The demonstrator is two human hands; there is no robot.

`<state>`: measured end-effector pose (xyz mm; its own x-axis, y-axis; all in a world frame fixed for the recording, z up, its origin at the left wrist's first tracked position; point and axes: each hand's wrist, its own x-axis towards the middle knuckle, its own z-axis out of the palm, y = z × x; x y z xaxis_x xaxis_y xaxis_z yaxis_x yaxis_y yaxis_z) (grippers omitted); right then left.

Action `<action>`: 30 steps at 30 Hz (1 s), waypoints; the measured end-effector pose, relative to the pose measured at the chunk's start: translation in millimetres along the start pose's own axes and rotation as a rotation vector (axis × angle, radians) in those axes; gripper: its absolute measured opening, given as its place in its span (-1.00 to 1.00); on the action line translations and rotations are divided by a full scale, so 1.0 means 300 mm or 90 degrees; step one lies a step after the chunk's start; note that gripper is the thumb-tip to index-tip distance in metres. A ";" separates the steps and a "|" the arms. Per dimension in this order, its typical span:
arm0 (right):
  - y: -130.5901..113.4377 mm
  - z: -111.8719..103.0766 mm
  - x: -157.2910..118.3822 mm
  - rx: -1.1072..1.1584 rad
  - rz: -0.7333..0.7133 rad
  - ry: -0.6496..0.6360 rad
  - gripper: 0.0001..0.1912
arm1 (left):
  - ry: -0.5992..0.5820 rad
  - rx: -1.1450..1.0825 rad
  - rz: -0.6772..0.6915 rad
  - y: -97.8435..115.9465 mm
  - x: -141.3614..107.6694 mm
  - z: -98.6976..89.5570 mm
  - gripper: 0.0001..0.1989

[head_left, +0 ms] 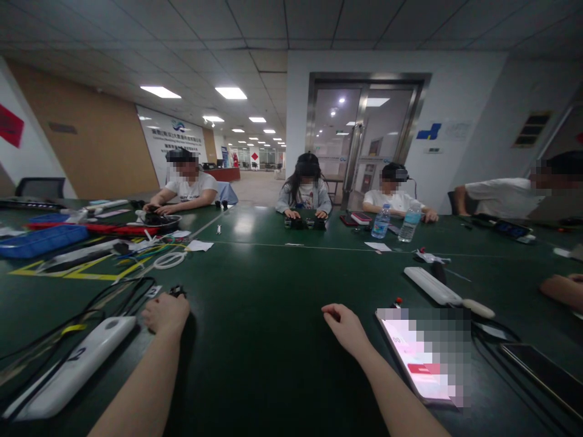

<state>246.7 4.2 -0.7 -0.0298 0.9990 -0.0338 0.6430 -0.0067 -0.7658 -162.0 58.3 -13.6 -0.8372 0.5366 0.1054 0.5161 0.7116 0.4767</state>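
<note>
My left hand [166,311] rests on the dark green table at the left, its fingers curled beside a small black object [177,291] at its far edge. Whether the fingers grip that object cannot be made out. Right of the middle, my right hand [347,328] lies on its side on the tabletop, fingers curled in, with nothing visible in them. A lit phone [421,358], partly pixelated, lies just right of my right hand. The white power bank-like case [77,364] marked 2 sits left of my left forearm.
Black cables [104,297] run along the left, near a blue tray [43,241]. Two water bottles [381,222] stand beyond a white power strip [432,285]. A dark phone [544,373] lies at the right. Several people sit around the table; one person's hand [562,290] rests at the right edge.
</note>
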 end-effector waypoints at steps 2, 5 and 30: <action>0.002 0.001 0.001 0.000 0.000 0.000 -0.73 | -0.002 0.003 -0.007 0.005 0.005 -0.002 -0.45; 0.004 0.003 0.004 0.000 -0.002 0.000 -0.73 | -0.047 0.025 0.069 0.039 -0.025 -0.004 -0.49; -0.129 0.096 -0.063 -0.029 -0.206 -0.126 -0.73 | -0.719 -0.330 0.729 0.177 -0.476 0.024 -0.47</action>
<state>200.3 -15.7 10.9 -0.3819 0.9209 0.0786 0.6090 0.3147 -0.7281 -13.8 22.8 -9.5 0.5550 0.8302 0.0524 0.4218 -0.3352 0.8424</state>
